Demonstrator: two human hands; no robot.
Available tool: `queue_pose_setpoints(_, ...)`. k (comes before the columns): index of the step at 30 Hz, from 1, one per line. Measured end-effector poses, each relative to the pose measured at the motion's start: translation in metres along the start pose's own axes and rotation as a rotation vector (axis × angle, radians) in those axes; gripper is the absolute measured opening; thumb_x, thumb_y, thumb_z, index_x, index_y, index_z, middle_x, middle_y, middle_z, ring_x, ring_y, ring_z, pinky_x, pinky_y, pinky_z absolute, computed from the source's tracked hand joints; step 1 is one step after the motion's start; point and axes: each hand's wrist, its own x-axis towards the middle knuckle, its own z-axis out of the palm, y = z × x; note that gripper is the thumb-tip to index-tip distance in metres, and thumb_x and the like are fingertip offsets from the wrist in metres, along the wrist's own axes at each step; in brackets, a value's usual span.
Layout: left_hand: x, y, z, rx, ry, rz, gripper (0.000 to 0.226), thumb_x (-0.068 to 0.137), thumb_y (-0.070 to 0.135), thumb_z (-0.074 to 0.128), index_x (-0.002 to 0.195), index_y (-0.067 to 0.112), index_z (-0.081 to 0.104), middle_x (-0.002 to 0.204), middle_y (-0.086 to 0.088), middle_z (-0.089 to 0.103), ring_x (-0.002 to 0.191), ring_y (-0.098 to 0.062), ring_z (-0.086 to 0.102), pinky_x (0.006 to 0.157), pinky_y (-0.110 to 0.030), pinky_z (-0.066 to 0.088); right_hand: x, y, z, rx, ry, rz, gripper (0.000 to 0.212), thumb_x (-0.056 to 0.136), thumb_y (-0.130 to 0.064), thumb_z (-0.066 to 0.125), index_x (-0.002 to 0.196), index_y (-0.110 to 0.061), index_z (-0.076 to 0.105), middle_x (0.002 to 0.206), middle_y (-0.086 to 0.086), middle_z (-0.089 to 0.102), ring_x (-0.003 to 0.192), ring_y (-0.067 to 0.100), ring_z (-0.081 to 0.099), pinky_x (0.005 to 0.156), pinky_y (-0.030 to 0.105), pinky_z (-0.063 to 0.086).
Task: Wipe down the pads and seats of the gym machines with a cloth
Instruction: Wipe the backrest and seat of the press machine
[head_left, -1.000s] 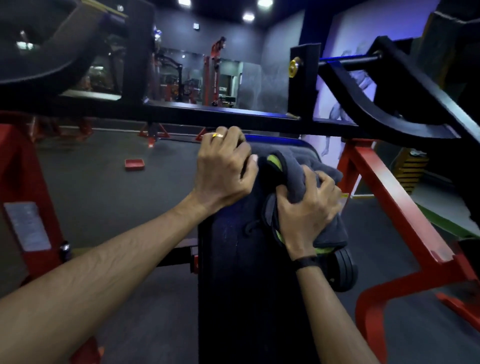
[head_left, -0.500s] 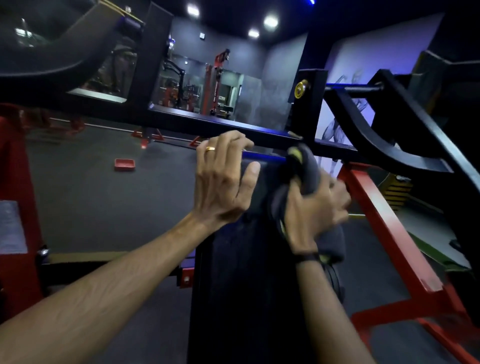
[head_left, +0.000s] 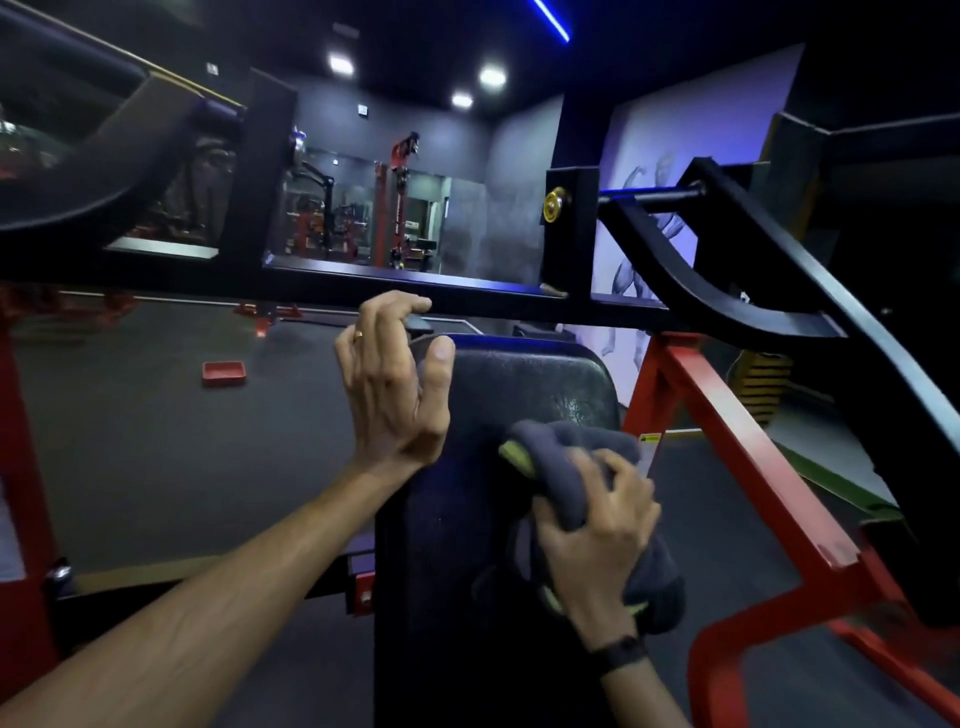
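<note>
Dark gym w/ ceiling spots, grey floor (head_left: 156, 457). Left hand (head_left: 395, 395) grasps black pad (head_left: 519, 395) top edge; right hand (head_left: 597, 525) clutches grey cloth (head_left: 571, 441) on pad.

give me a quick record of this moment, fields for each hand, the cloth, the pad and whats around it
left hand: fingers curled over the pad's top left edge, thumb on its face, ring on one finger
right hand: grips the cloth, pressing it on the pad
cloth: dark grey, bunched, a yellow-green edge showing
pad: black, upright, sheen near the top
frame: red legs to the right, black bar across above the pad
floor: dark, a small red tray lying on it
</note>
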Motion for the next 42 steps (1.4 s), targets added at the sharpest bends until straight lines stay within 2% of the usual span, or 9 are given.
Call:
queue_pose_setpoints(3,-0.001,0.001,0.001,-0.007,0.008,-0.027,0.040,0.093,0.035,0.038,0.117,0.008,0.057,0.117,-0.002,0.057,0.107,-0.020,0.055,0.101,-0.050,0.035,0.050,0.005,0.013,-0.002,0.054,0.309,0.048,0.074,-0.049,0.058,0.113,-0.021,0.068,0.110,0.008,0.060,0.101,0.034,0.053,0.086,0.048,0.037)
queue_pose_setpoints(6,-0.001,-0.001,0.002,-0.035,0.047,-0.081,0.039,0.093,0.034,0.038,0.116,0.009,0.057,0.117,0.000,0.057,0.106,-0.015,0.055,0.100,-0.047,0.036,0.087,-0.021,0.026,-0.019,0.072,0.366,0.044,0.076,-0.052,0.059,0.110,-0.025,0.067,0.111,0.006,0.058,0.107,0.033,0.051,0.088,0.048,0.035)
queue_pose_setpoints(13,0.004,-0.008,0.003,-0.193,0.232,-0.276,0.043,0.094,0.040,0.039,0.115,0.006,0.056,0.114,-0.005,0.061,0.100,-0.019,0.059,0.092,-0.056,0.044,0.096,-0.120,0.038,-0.082,-0.103,-0.141,0.045,0.073,-0.062,0.057,0.108,-0.035,0.066,0.114,0.000,0.058,0.102,0.028,0.049,0.082,0.044,0.033)
queue_pose_setpoints(22,-0.007,-0.013,-0.011,-0.232,0.547,-0.819,0.064,0.086,0.063,0.033,0.119,0.015,0.057,0.121,0.002,0.057,0.091,0.010,0.053,0.102,-0.051,0.040,0.107,-0.169,0.042,-0.251,-0.290,-0.470,0.058,0.084,-0.078,0.042,0.086,-0.029,0.073,0.099,0.002,0.057,0.100,0.028,0.046,0.078,0.045,0.027)
queue_pose_setpoints(27,-0.066,-0.026,-0.047,-0.161,0.499,-0.769,0.059,0.090,0.058,0.038,0.119,0.010,0.057,0.118,-0.001,0.057,0.089,0.012,0.054,0.096,-0.046,0.044,0.042,-0.158,0.031,-0.093,-0.200,-0.660,0.029,0.075,-0.048,0.072,0.076,-0.018,0.070,0.104,0.008,0.062,0.097,0.032,0.050,0.079,0.047,0.030)
queue_pose_setpoints(30,-0.088,-0.039,-0.077,-0.108,0.453,-0.694,0.059,0.092,0.053,0.042,0.121,0.004,0.057,0.116,-0.005,0.059,0.090,0.012,0.054,0.093,-0.041,0.046,-0.008,-0.143,0.017,-0.062,-0.235,-0.673,0.022,0.075,-0.040,0.068,0.077,-0.018,0.069,0.106,0.007,0.064,0.098,0.032,0.052,0.078,0.048,0.032)
queue_pose_setpoints(33,-0.114,-0.037,-0.097,-0.023,0.253,-0.597,0.046,0.096,0.047,0.045,0.120,0.011,0.057,0.117,-0.004,0.062,0.094,-0.002,0.057,0.091,-0.051,0.047,-0.064,-0.123,0.000,-0.020,-0.245,-0.671,0.019,0.074,-0.035,0.066,0.076,-0.017,0.068,0.110,0.006,0.066,0.097,0.031,0.054,0.075,0.047,0.034)
queue_pose_setpoints(37,-0.150,-0.020,-0.107,0.051,-0.073,-0.435,0.037,0.095,0.043,0.046,0.120,0.017,0.056,0.119,0.000,0.061,0.102,-0.017,0.059,0.095,-0.060,0.041,-0.133,-0.095,-0.015,0.018,-0.260,-0.640,0.017,0.075,-0.035,0.070,0.080,-0.018,0.069,0.120,0.008,0.066,0.105,0.032,0.053,0.079,0.049,0.037)
queue_pose_setpoints(42,-0.168,-0.008,-0.110,0.043,-0.235,-0.418,0.040,0.094,0.046,0.044,0.121,0.019,0.056,0.119,0.004,0.058,0.098,-0.007,0.055,0.100,-0.049,0.037,-0.206,-0.056,-0.038,0.043,-0.408,-0.753,0.039,0.070,-0.038,0.071,0.106,-0.024,0.064,0.131,0.007,0.048,0.109,0.031,0.048,0.086,0.050,0.034)
